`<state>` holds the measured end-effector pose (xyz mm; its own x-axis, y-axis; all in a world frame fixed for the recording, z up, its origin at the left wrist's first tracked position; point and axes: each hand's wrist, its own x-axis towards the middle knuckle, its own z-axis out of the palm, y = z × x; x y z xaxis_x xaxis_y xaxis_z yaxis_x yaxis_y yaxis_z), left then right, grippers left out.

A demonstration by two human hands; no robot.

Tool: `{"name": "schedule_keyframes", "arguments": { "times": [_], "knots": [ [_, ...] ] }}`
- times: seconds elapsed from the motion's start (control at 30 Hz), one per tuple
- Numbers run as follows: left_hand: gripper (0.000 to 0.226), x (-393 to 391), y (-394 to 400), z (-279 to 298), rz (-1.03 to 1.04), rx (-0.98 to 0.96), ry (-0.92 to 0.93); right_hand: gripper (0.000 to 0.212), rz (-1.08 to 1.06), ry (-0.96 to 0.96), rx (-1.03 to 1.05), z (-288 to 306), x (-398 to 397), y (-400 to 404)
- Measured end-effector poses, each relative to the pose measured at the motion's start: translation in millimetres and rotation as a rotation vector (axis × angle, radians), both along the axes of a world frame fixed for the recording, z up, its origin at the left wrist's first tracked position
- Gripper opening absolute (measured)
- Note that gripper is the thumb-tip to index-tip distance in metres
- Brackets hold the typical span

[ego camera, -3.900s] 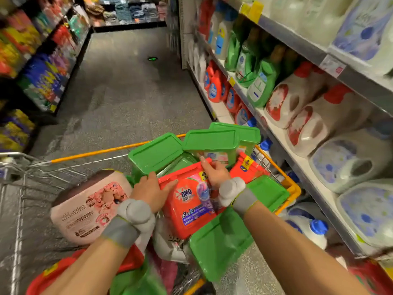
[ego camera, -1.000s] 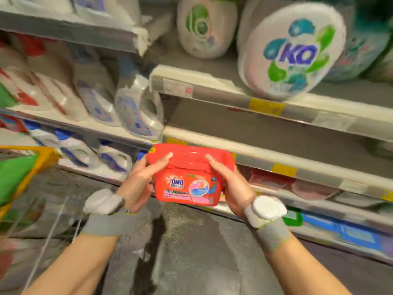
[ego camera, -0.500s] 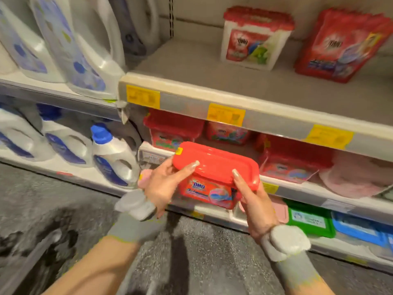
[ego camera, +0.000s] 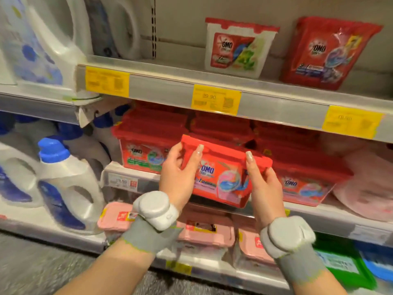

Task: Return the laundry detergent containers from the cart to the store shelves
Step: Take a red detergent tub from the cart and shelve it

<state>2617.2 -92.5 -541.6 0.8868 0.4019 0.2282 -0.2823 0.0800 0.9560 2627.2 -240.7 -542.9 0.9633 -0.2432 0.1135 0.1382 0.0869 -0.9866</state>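
Up from the cart came the red tub (ego camera: 223,177), both hands, left hand (ego camera: 177,175) and right hand (ego camera: 263,184), squeezing its sides; shelf gap (ego camera: 221,133) at 12 o'clock, not in yet

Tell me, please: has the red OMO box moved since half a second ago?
Yes. The red OMO box, held by both hands, has risen toward the shelf of red boxes; it now overlaps them, whereas before it sat below that shelf's edge.

The middle shelf (ego camera: 331,218) carries red OMO capsule tubs (ego camera: 144,150) side by side and a pink pack (ego camera: 370,188) at right; the upper shelf (ego camera: 170,88) bears a white OMO tub (ego camera: 238,47) beside a red OMO pouch (ego camera: 327,54), yellow price tags (ego camera: 215,100) along its edge
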Motion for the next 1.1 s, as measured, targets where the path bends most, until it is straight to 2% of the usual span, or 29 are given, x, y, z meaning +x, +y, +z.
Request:
{"name": "schedule_keyframes", "arguments": {
  "times": [0.1,0.2,0.33,0.4,0.43,0.53,0.6,0.8,0.93,1.03,1.1],
  "knots": [
    [0.027,2.7,0.6,6.9,0.025,0.016,-0.035,0.039,0.022,-0.047,0.050,2.1,8.0,-1.8],
    [0.034,11.5,-1.4,9.1,0.021,-0.002,-0.043,0.048,0.034,-0.054,0.054,2.6,20.3,-3.5],
    [0.064,18.8,-4.8,1.0,0.003,-0.011,-0.009,0.080,-0.006,0.009,0.035,-9.0,34.9,0.0],
    [0.065,21.3,-5.1,-6.8,-0.009,0.020,0.021,0.101,-0.001,0.051,0.069,-18.4,41.6,-1.0],
    [0.061,22.7,-4.5,-10.4,-0.008,0.030,0.033,0.103,0.013,0.066,0.096,-22.0,43.5,-1.6],
    [0.048,27.5,-4.9,-17.2,-0.006,0.057,0.064,0.088,0.058,0.104,0.132,-30.0,48.8,-4.5],
    [0.048,31.3,-3.9,-20.2,0.006,0.092,0.080,0.078,0.063,0.096,0.131,-32.5,51.8,-5.1],
    [0.054,37.2,-3.3,-21.8,0.013,0.107,0.112,0.095,0.027,0.095,0.126,-27.4,55.3,4.5],
    [0.051,39.0,-2.7,-21.7,0.014,0.121,0.125,0.075,0.035,0.125,0.108,-24.5,52.5,5.0],
    [0.043,34.8,-4.1,-20.6,-0.004,0.104,0.129,0.079,0.038,0.176,0.033,-20.9,46.9,2.6],
    [0.041,28.5,-4.5,-20.3,-0.016,0.110,0.143,0.061,0.030,0.169,-0.042,-19.5,38.6,0.7]
  ]
}}
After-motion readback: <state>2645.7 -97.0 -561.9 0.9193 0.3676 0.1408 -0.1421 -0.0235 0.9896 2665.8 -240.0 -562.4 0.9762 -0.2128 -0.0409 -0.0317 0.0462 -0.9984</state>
